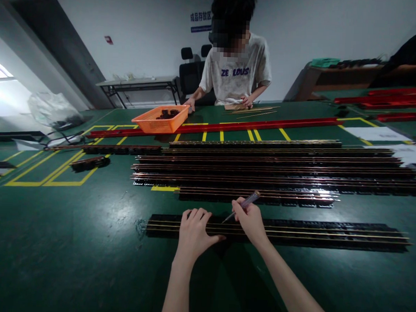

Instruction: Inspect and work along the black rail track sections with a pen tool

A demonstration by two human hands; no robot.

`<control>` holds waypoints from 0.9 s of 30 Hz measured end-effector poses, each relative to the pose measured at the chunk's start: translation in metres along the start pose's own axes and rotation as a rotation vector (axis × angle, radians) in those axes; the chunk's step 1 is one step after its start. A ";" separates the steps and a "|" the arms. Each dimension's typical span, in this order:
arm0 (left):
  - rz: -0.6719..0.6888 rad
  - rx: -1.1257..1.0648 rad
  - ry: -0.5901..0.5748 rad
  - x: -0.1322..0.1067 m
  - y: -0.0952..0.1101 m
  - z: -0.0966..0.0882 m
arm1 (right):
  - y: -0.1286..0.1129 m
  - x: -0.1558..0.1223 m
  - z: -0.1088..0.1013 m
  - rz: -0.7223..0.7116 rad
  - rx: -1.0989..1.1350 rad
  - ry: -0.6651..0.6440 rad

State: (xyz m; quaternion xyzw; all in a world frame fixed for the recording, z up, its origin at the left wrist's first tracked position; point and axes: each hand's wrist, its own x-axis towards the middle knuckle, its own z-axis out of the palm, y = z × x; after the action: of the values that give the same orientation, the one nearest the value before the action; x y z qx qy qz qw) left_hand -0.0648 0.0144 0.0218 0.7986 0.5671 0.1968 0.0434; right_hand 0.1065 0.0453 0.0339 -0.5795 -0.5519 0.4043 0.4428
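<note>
A long black strip with thin brass-coloured rods along it (311, 233) lies lengthwise on the green table in front of me. My left hand (195, 229) holds it near its left end, fingers over the far edge and thumb at the near edge. In my right hand (249, 218) is a slim screwdriver (250, 199), its handle slanting up to the right. The screwdriver's thin shaft points down-left, with the tip at the strip just right of my left hand. Whether the tip touches the strip, I cannot tell.
Beyond the strip lie several similar black strips with rods (262, 170). A red rail (264, 125) crosses the table behind them. Across from me a person (237, 70) has one hand at an orange basket (154, 123) of dark pieces, the other near thin rods (256, 113).
</note>
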 end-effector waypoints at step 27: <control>0.020 -0.001 0.004 -0.002 -0.004 -0.001 | 0.026 0.010 -0.038 0.051 0.071 -0.059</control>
State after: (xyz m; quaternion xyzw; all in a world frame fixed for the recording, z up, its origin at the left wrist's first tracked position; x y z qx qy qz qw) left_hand -0.0695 0.0136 0.0206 0.8038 0.5591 0.1991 0.0408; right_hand 0.1510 0.0530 0.0196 -0.5652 -0.5351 0.4515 0.4363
